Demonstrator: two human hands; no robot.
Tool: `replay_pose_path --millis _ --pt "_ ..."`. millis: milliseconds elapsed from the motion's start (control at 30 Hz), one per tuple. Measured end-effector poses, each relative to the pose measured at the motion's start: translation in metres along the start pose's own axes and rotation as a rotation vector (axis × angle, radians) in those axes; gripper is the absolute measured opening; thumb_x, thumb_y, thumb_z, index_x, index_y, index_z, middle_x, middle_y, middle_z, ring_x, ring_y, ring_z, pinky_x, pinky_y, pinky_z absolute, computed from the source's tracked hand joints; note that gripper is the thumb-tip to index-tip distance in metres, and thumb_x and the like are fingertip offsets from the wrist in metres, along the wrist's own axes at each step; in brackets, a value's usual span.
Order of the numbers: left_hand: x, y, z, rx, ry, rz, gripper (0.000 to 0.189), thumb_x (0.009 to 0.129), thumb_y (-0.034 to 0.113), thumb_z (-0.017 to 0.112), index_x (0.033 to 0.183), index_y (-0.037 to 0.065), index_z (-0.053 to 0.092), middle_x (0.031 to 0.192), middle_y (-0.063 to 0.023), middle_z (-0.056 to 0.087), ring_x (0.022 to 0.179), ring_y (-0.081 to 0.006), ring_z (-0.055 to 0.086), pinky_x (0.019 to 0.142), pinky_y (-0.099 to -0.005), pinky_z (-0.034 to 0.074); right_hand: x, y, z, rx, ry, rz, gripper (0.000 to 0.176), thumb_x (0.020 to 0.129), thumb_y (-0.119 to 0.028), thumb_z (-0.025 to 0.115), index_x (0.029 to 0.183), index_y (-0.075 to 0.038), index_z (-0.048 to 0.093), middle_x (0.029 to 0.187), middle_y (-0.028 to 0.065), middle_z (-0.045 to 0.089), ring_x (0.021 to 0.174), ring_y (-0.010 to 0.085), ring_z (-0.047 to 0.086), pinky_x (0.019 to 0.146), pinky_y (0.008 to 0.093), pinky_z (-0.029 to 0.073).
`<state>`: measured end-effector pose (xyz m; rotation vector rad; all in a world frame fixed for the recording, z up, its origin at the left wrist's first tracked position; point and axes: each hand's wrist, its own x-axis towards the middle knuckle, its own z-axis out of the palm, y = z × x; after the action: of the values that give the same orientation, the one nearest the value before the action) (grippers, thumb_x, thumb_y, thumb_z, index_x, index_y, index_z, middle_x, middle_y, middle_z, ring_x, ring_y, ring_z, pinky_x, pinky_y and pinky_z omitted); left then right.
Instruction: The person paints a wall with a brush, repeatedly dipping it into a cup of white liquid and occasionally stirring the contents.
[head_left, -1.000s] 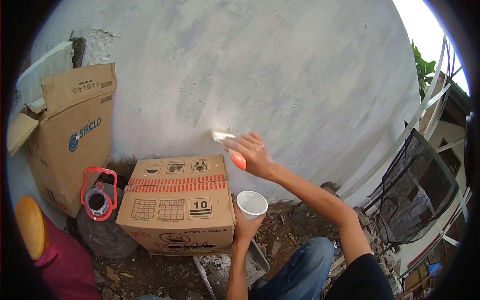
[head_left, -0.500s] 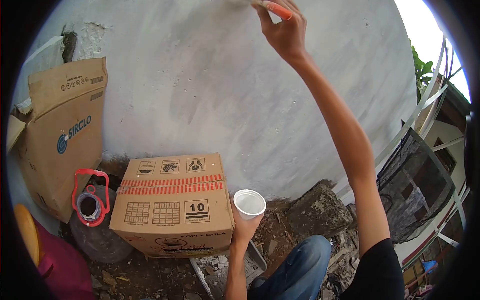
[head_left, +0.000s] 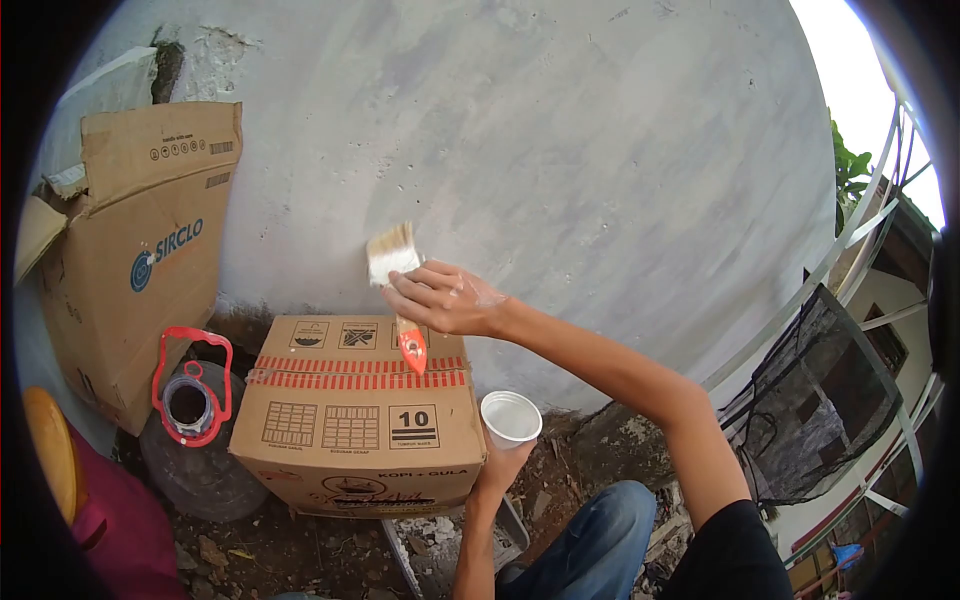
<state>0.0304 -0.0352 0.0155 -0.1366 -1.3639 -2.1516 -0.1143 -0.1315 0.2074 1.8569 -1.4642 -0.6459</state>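
Lowered since earlier, the paintbrush (head_left: 392, 262) is pinched in the right-hand grip (head_left: 445, 298), bristles (head_left: 391, 240) above, handle (head_left: 412, 350) below.

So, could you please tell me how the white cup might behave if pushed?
The white cup looks like thin plastic, so it would probably flex if squeezed. Its body seems to narrow below the rim, so it might tip if nudged unsupported.

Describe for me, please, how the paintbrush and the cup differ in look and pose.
The paintbrush has a flat head and an orange-red handle; the cup is round and whitish.
The paintbrush is in the right hand, bristles toward the top of the picture; the cup is in the left hand, open end up.
The paintbrush is longer and thinner; the cup is hollow.
Both are hand-held.
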Motion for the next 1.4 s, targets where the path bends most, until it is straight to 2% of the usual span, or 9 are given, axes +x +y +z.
replay_pose_path --millis 133,200,333,433,600,900,1133,1300,1400 --pt "0.001 -0.003 -0.001 -0.040 -0.057 -0.047 0.071 0.063 0.007 0.087 0.122 -0.001 0.048 0.113 -0.0153 0.061 0.105 -0.0269 0.061 0.091 -0.0378 0.049 0.012 0.034 -0.019 0.425 0.032 0.544 0.039 0.074 0.002 0.069 0.109 -0.015 0.068 0.100 0.0066 0.070 0.087 0.0283 0.064 0.077 0.0361 0.053" --pt "0.001 0.005 -0.004 -0.035 -0.057 -0.045 0.070 0.062 0.006 0.087 0.121 -0.001 0.049 0.113 -0.0153 0.061 0.105 -0.0267 0.062 0.091 -0.0377 0.049 0.024 0.089 -0.035 0.523 0.378 0.525 0.024 0.077 0.006 0.069 0.098 -0.006 0.071 0.099 0.0067 0.073 0.082 0.0189 0.067 0.074 0.0300 0.053" --pt "0.005 0.015 -0.008 -0.023 -0.069 -0.036 0.071 0.061 0.005 0.087 0.121 -0.001 0.049 0.112 -0.0154 0.061 0.104 -0.0266 0.062 0.091 -0.0374 0.049 0.027 0.211 -0.107 0.203 0.400 0.723 0.017 0.083 0.000 0.067 0.099 -0.002 0.072 0.100 0.0057 0.073 0.088 0.0128 0.067 0.075 0.0262 0.052" --pt "0.006 0.013 -0.007 -0.034 -0.074 -0.028 0.071 0.061 0.006 0.087 0.121 -0.001 0.050 0.112 -0.0154 0.061 0.104 -0.0270 0.062 0.090 -0.0376 0.050 0.048 0.253 -0.179 0.102 0.481 0.845 0.015 0.090 -0.009 0.066 0.100 0.002 0.069 0.094 0.0139 0.072 0.081 0.0225 0.069 0.073 0.0319 0.053" --pt "0.006 0.018 -0.008 -0.028 -0.050 -0.029 0.070 0.061 0.006 0.087 0.119 -0.002 0.051 0.110 -0.0156 0.062 0.103 -0.0274 0.062 0.090 -0.0380 0.050 0.029 0.295 -0.224 -0.534 0.492 0.345 0.018 0.087 -0.005 0.068 0.102 0.004 0.069 0.092 0.0117 0.072 0.084 0.0161 0.068 0.074 0.0296 0.055" --pt "0.003 0.016 -0.008 -0.038 -0.051 -0.029 0.068 0.061 0.007 0.087 0.119 -0.001 0.051 0.110 -0.0156 0.062 0.103 -0.0279 0.062 0.090 -0.0379 0.050 -0.095 0.145 -0.122 -0.567 0.134 0.316 0.057 0.073 0.001 0.065 0.129 0.002 0.056 0.115 0.0176 0.068 0.085 0.0266 0.068 0.085 0.0382 0.051" --pt "0.004 0.032 -0.013 -0.043 -0.052 -0.070 0.068 0.061 0.007 0.087 0.118 0.001 0.051 0.109 -0.0145 0.063 0.102 -0.0277 0.063 0.089 -0.0374 0.049 -0.114 0.025 -0.109 -0.135 0.092 0.592 0.029 0.076 0.000 0.074 0.105 -0.004 0.071 0.108 0.0116 0.071 0.077 0.0199 0.067 0.073 0.0316 0.055" --pt "0.008 0.030 -0.010 -0.031 -0.038 -0.043 0.060 0.061 0.007 0.087 0.112 0.001 0.056 0.105 -0.0142 0.064 0.098 -0.0270 0.064 0.087 -0.0373 0.050 -0.138 0.169 -0.178 0.161 0.210 0.801 0.022 0.085 0.006 0.064 0.107 0.002 0.065 0.109 0.0103 0.069 0.102 0.0188 0.065 0.090 0.0304 0.050" --pt "0.007 0.029 -0.010 -0.014 -0.035 -0.045 0.056 0.061 0.007 0.087 0.108 0.000 0.058 0.102 -0.0144 0.066 0.096 -0.0269 0.065 0.086 -0.0372 0.050 -0.122 0.262 -0.246 0.288 0.435 0.898 0.018 0.087 0.003 0.065 0.104 0.002 0.068 0.105 0.0082 0.070 0.094 0.0154 0.065 0.086 0.0293 0.052"
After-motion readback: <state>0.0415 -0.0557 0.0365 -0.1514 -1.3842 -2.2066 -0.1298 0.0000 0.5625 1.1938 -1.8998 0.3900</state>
